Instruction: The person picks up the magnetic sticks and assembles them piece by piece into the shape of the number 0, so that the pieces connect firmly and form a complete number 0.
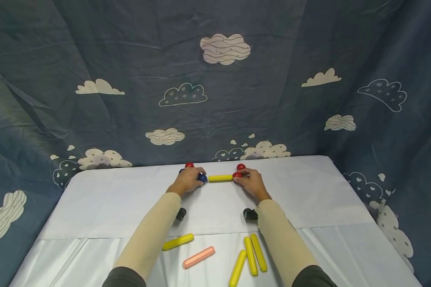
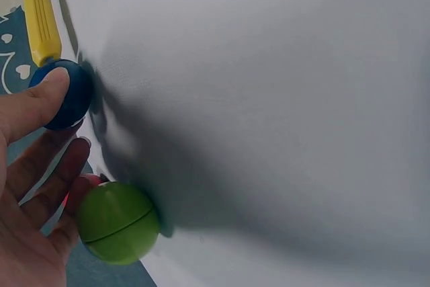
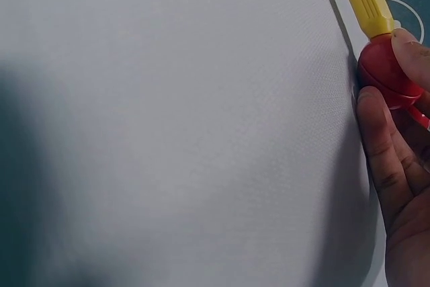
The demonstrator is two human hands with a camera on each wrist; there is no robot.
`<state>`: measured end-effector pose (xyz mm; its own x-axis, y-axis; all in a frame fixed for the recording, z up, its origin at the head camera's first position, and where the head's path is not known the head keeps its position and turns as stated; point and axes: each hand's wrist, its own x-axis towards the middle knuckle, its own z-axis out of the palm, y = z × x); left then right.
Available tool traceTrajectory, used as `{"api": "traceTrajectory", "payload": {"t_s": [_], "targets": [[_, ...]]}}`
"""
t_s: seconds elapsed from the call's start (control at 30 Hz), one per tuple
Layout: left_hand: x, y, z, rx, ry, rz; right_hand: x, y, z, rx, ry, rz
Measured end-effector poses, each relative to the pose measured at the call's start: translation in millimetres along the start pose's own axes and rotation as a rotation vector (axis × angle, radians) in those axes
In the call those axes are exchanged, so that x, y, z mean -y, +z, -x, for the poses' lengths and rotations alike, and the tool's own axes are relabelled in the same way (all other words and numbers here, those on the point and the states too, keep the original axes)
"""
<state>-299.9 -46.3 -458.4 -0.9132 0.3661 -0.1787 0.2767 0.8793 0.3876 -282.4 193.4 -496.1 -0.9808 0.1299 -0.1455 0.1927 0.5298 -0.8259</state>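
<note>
My left hand [image 1: 187, 180] pinches a blue ball [image 2: 79, 102] with the thumb on its near side. A yellow ribbed rod [image 1: 220, 178] lies level between that ball and a red ball [image 1: 237, 175]. With thumb and fingertips, my right hand [image 1: 252, 184] grips this red ball, which meets the rod's right end. Near the other fingers of the left hand, a green ball [image 2: 119, 223] shows in the left wrist view; the hand hides it in the head view. A second red ball [image 1: 241, 167] sits just behind the right hand, and another red ball [image 1: 189, 164] behind the left.
Toward the near edge of the white-covered table [image 1: 309, 191] lie several yellow rods [image 1: 250, 256] and one salmon-pink rod [image 1: 198, 257]. Another yellow rod [image 1: 178, 242] is by the left sleeve. A black object shows beside each forearm. Dark cloud-print cloth [image 1: 237, 99] hangs behind the table.
</note>
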Motion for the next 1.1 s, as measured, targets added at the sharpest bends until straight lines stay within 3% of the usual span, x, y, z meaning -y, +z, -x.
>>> {"api": "traceTrajectory", "payload": {"t_s": [0.33,0.47,0.6,0.7,0.77,0.87,1.0,1.1], "targets": [[3.5,1.3,2.6,0.008,0.001,0.021,0.4,4.1,3.7,0.000,-0.039,0.008],[6.3,-3.3,7.4,-0.030,0.043,0.002,-0.2,3.7,2.1,0.009,-0.017,0.008],[6.7,-12.7,16.4,-0.088,0.124,-0.050,-2.4,-1.5,0.1,0.004,-0.006,0.001],[9.8,-19.7,31.4,-0.123,0.183,-0.089,-2.3,-1.7,-1.1,0.002,-0.001,-0.005],[12.1,-22.1,46.6,-0.114,0.202,-0.097,-2.4,-1.0,-1.6,0.014,0.004,-0.008],[14.5,-22.5,75.2,-0.038,0.193,-0.068,-3.0,-0.3,-2.1,0.033,0.004,-0.004],[18.7,-16.5,117.0,0.088,0.119,0.033,-3.8,-1.2,-1.9,0.031,-0.002,0.004],[23.8,-9.0,143.8,0.122,0.092,0.109,-3.7,-0.7,-2.5,0.032,-0.002,-0.005]]}}
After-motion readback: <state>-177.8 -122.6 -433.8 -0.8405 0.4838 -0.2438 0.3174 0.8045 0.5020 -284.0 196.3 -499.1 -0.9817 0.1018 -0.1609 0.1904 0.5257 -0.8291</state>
